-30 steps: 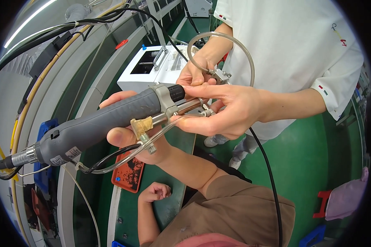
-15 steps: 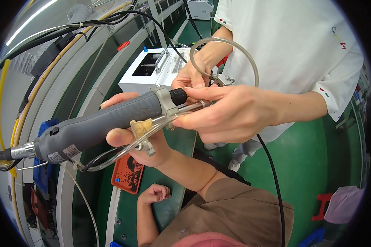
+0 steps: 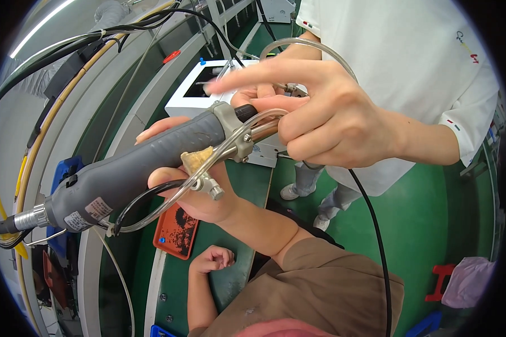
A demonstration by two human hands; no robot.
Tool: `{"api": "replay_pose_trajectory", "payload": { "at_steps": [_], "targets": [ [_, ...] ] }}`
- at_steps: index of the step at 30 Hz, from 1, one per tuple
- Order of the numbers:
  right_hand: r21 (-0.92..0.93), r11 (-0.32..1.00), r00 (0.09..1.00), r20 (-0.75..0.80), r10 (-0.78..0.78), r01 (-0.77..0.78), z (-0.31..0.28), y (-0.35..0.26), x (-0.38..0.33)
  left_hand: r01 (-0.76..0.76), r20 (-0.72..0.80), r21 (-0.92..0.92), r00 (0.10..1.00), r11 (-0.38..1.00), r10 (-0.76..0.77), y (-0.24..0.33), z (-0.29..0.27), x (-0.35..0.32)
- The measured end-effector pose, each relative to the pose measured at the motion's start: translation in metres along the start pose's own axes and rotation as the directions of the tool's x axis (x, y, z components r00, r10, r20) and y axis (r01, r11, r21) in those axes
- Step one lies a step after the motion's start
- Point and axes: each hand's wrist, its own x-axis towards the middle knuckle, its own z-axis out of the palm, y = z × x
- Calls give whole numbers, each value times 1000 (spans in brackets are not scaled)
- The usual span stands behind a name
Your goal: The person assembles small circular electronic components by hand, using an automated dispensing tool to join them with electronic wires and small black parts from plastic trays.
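Note:
A grey electric screwdriver point(image 3: 135, 154) lies slantwise in my right hand point(image 3: 199, 199), which is closed round its body. On its front sit a metal clamp point(image 3: 226, 124), a black collar point(image 3: 246, 112) and a clear hose point(image 3: 264, 115). My left hand point(image 3: 213, 259) rests on the green bench top point(image 3: 230, 286) with its fingers curled in, no object showing. Facing me, a white-clad co-worker's nearer hand point(image 3: 331, 115) is at the screwdriver's front end, index finger stretched out and blurred. Their other hand point(image 3: 264, 92) is partly hidden behind it.
An orange tray point(image 3: 171, 251) with small black parts lies on the bench. Behind the screwdriver stands a white machine point(image 3: 180, 105). A black cable point(image 3: 371, 224) hangs at the right. Rails and cables run along the left. A red stool point(image 3: 441, 281) stands at the far right.
The co-worker's nearer hand has shifted up and stretched its index finger to the left over the screwdriver's end. The screwdriver has shifted slightly in view. My left hand stays on the bench.

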Motion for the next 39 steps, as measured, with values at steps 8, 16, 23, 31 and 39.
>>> {"api": "replay_pose_trajectory", "payload": {
  "at_steps": [8, 16, 23, 31, 39],
  "targets": [
    [201, 976, 996, -23, -85, 88, -54, -12, -13, 8, 3, 18, 1000, 1000, -8, -3, -7, 5],
    [587, 800, 992, 106, 75, -123, -42, 45, -35, 3, 8, 108, 1000, 994, -4, -4, -10, -11],
    [350, 935, 979, 158, -129, 67, -11, -22, 20, 31, -33, -12, 999, 999, -31, -5, -3, 3],
    [282, 960, 976, 209, -66, 4, 5, -22, 36, 269, -604, 794, 455, 545, 655, 27, 102, -122],
    [249, 965, 989, 98, -111, 83, 23, -25, 31, 793, -420, -406, -603, 453, 678, -14, 58, -373]
  ]
}}
